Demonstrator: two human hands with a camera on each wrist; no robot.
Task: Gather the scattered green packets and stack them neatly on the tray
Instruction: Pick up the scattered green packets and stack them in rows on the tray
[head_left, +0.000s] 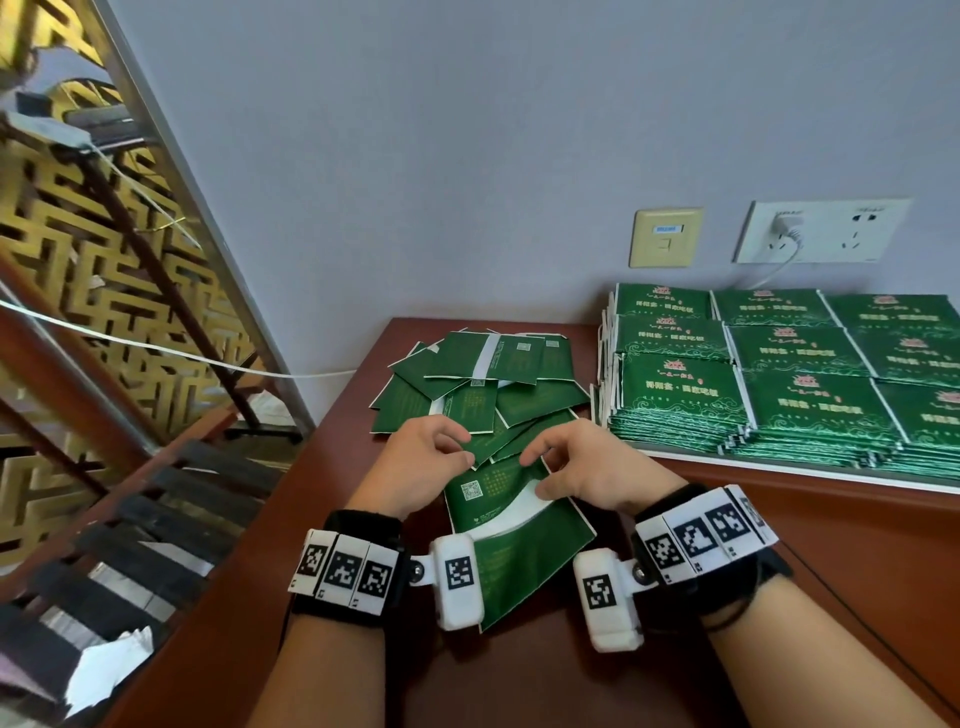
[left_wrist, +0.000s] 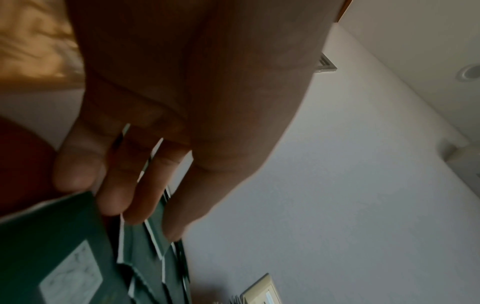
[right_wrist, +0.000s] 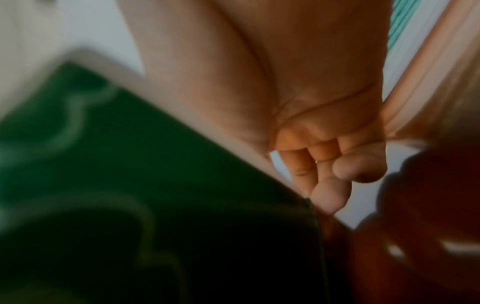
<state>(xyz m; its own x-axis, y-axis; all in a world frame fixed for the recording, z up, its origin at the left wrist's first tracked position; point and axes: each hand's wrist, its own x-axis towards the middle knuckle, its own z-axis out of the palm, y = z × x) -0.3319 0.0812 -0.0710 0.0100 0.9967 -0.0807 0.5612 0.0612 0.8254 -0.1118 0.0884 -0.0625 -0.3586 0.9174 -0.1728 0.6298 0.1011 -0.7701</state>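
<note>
Gold lattice screen (head_left: 78, 249) fills the far left, beside a grey wall, and the reddish-brown table (head_left: 857, 561) runs rightward from it. At the table's middle lies a loose heap of scattered green packets (head_left: 483, 384), overlapping at mixed angles, most showing their backs. Just in front of the heap, the left hand (head_left: 415, 467) hovers with its fingers (left_wrist: 137, 185) loosely curled, their tips touching the packets nearest it; whether they actually pinch one, I cannot tell. Below both hands lies a near packet (head_left: 514, 551), tilted, with a white band and a printed code square. The right hand (head_left: 592, 467) sits at that packet's upper right edge, thumb and bent fingers (right_wrist: 330, 195) closed on its edge. Further right, well apart from the heap, the white tray (head_left: 779, 465) carries stacked packets (head_left: 810, 384) in tidy rows, face up. Above them on the wall sit a beige plate (head_left: 665, 236) and a white socket (head_left: 826, 228) with a plug in it.
</note>
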